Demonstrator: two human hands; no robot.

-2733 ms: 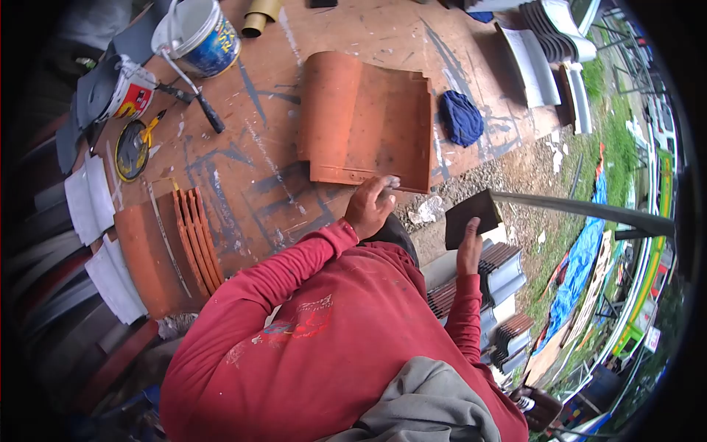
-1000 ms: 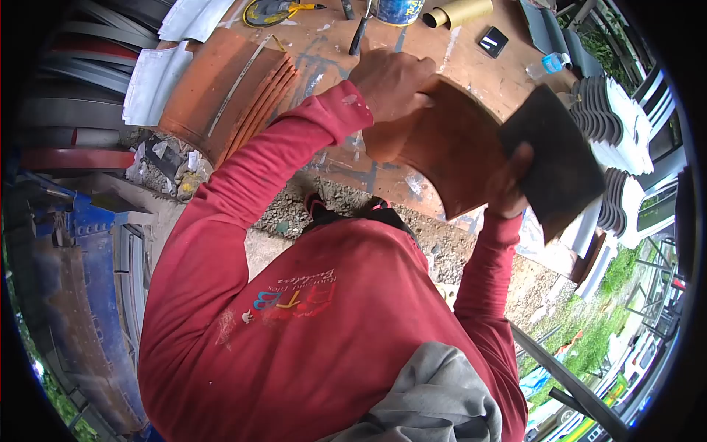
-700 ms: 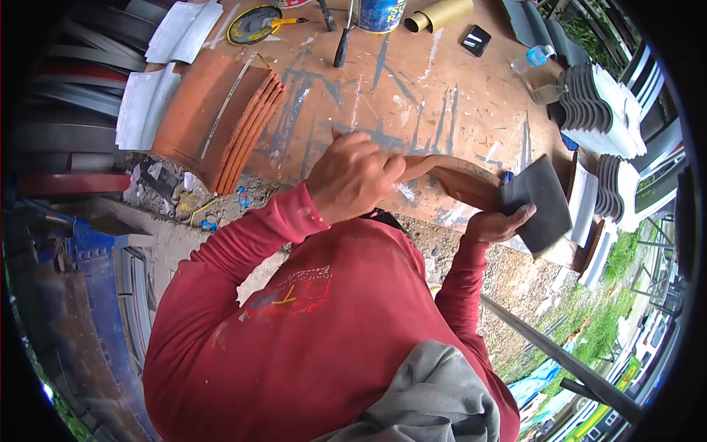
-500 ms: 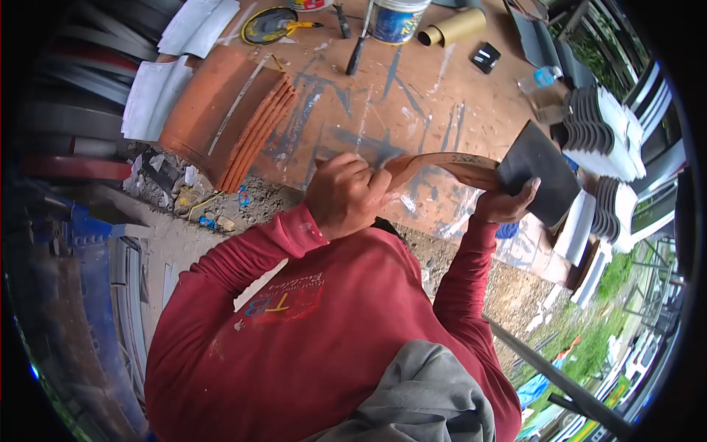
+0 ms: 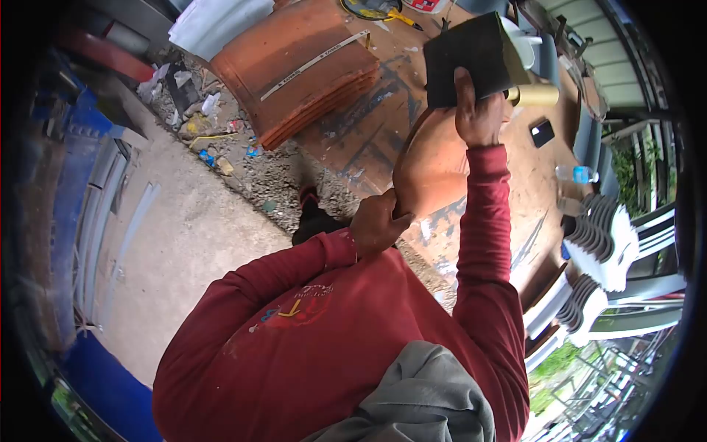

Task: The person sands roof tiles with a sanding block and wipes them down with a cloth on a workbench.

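A curved, reddish-orange roof tile is held tilted over the paint-streaked brown table, between the person and the golden roll. Its near edge is closed in the left hand, thumb uppermost. A stiff, black, rectangular sheet is pinched in the right hand, its thumb flat on the face; whether the tile's far edge is also gripped by those fingers cannot be told.

If the far edge is unsupported, the tile could be twisted out of the left hand by its own weight and chipped on the tabletop. The far side is partly covered by the sheet, so the neighbouring stack of orange tiles could be knocked through a wide swing.
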